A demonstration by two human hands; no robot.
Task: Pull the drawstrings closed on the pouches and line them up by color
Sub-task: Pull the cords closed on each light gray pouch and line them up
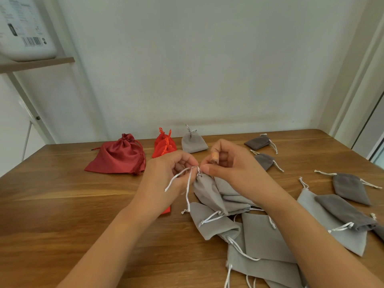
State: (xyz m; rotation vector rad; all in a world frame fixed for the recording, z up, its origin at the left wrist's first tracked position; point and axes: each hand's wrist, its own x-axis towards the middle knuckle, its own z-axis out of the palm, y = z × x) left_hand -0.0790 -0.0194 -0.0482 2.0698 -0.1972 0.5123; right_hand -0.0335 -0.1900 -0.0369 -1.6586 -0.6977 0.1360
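With your left hand (pixel 170 170) pinching the white drawstrings (pixel 188 183) and your right hand (pixel 226 163) pinching the neck of the light grey pouch (pixel 207 193) at centre, only the dark red pouch (pixel 118 157), orange-red pouches (pixel 165 145) and one grey pouch (pixel 193 143) sit lined up at 12 o'clock, while the grey pile (pixel 261 235) at 5 o'clock and the dark grey pouches (pixel 349 189) at 3 o'clock look still to do.

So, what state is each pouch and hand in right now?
Dark red pouch: drawn closed, at the back.
Orange-red pouches: closed, beside it.
Back grey pouch: tied closed.
Held grey pouch: mouth gathered, lifted.
Left hand: pinches its white drawstring.
Right hand: pinches its mouth.
Grey pile: flat, strings slack.
Dark grey pouches: scattered, flat.
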